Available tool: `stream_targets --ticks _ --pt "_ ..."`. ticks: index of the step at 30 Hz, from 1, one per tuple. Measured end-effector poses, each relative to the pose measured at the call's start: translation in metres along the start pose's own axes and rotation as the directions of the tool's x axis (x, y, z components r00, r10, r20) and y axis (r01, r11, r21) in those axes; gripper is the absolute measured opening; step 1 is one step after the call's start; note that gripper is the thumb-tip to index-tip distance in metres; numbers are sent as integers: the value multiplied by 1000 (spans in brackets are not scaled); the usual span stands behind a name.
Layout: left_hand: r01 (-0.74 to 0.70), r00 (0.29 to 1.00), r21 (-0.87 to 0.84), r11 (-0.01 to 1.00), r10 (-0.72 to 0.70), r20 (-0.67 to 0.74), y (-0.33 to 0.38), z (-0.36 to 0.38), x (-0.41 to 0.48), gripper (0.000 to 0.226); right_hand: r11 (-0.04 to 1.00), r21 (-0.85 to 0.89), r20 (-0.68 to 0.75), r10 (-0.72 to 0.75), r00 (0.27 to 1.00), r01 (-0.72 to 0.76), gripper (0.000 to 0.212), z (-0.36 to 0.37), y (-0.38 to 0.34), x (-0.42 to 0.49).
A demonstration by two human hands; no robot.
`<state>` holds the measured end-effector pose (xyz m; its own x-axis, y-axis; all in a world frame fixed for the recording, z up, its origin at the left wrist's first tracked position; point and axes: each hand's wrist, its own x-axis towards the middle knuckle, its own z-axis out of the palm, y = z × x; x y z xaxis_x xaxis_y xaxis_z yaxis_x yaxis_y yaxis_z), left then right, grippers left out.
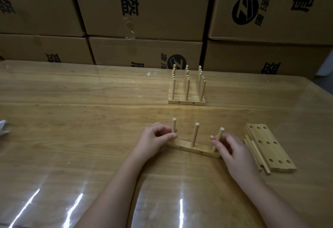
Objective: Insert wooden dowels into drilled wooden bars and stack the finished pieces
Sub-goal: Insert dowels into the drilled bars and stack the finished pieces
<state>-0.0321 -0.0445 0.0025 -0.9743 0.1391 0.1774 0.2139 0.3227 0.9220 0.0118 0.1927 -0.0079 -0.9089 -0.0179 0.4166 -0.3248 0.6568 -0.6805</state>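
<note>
A drilled wooden bar (187,147) lies on the table in front of me with three dowels standing in it. My left hand (153,140) pinches the left dowel (174,125) near its base. My right hand (232,150) pinches the right dowel (220,134), which leans slightly. The middle dowel (195,134) stands free. Farther back sits a row of finished bars with upright dowels (187,90), packed side by side.
Blank drilled bars (270,146) lie stacked at the right, with loose dowels (255,154) along their left side. Cardboard boxes (144,11) wall off the table's far edge. Crumpled white paper (3,127) sits at the left edge. The table (72,119) has a glossy clear cover.
</note>
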Motion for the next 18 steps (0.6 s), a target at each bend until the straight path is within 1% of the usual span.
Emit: stream_targets --ticks 4,5,7,10,11,13,15,16,18 --pt "6 1000 -12 1000 -6 0 0 0 0 11 1000 -7 -1 8 1000 -8 15 0 0 0" --pt "4 1000 -12 1000 -4 5 0 0 0 11 1000 -13 -1 12 1000 -12 16 0 -1 0" --pt "2 1000 -14 1000 -2 15 0 1 0 10 1000 -19 0 17 1000 -17 9 0 -1 0" --pt "35 999 -49 998 -34 29 -2 1 0 8 1000 -24 5 14 1000 -14 5 1 -1 0" --pt "54 998 -65 996 -51 39 -1 1 0 7 999 -27 8 19 1000 -19 11 1 -1 0" --pt "63 997 -69 996 -59 57 -1 0 0 7 999 -8 13 41 999 -41 32 1 -2 -1" --pt "50 995 -45 998 -46 83 -3 -1 0 17 997 61 3 56 998 -56 44 1 -2 -2" --pt "45 993 -19 999 -43 106 -3 -2 0 25 994 94 -4 58 998 -58 44 1 -2 -3" --pt "22 985 98 995 -38 167 -6 -2 0 41 987 142 -21 78 997 -74 34 1 -2 -3"
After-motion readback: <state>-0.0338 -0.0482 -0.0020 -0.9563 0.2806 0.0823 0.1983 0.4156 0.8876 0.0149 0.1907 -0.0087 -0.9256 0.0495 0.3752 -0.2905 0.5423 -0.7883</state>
